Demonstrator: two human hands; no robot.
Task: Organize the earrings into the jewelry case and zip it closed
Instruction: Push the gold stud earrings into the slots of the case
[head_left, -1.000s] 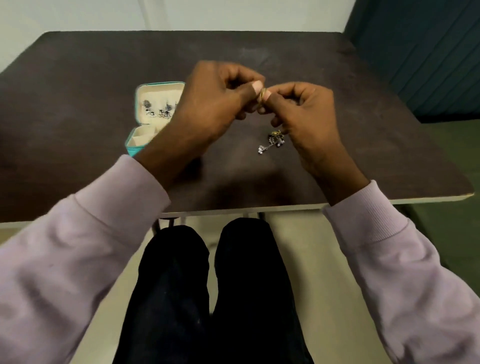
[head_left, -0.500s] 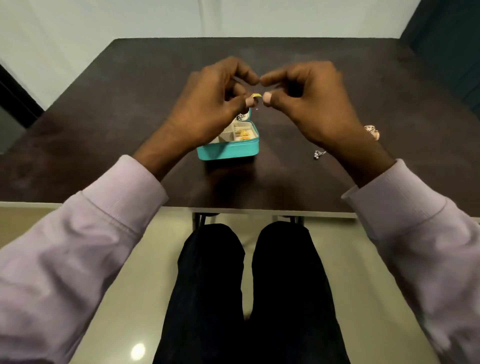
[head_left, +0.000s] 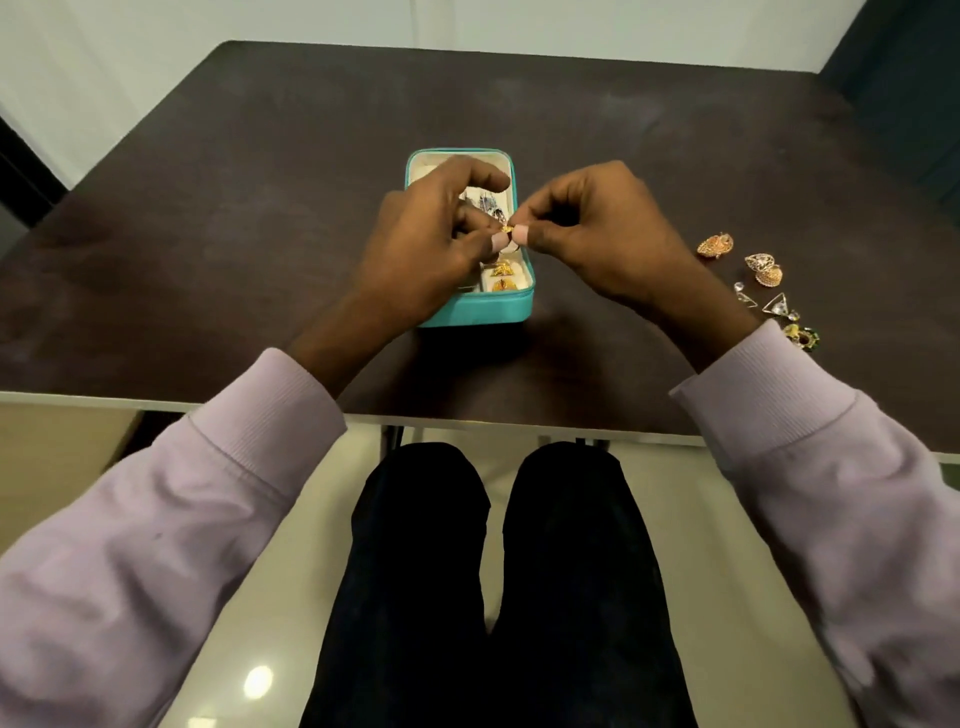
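One small gold earring (head_left: 507, 228) sits pinched between the thumb and fingertips of both your left hand (head_left: 426, 244) and your right hand (head_left: 597, 228), held at the centre of the frame just above the open teal jewelry case (head_left: 475, 309) on the dark table (head_left: 208, 234). Inside the case, gold earrings (head_left: 503, 275) lie in the near compartment and darker ones (head_left: 488, 202) hang on the lid. Several loose earrings (head_left: 763, 280) lie together at the right of the frame, well apart from the case.

Dim, soft o'head light; floor (head_left: 258, 680) glare; wide-angle warp at edges.
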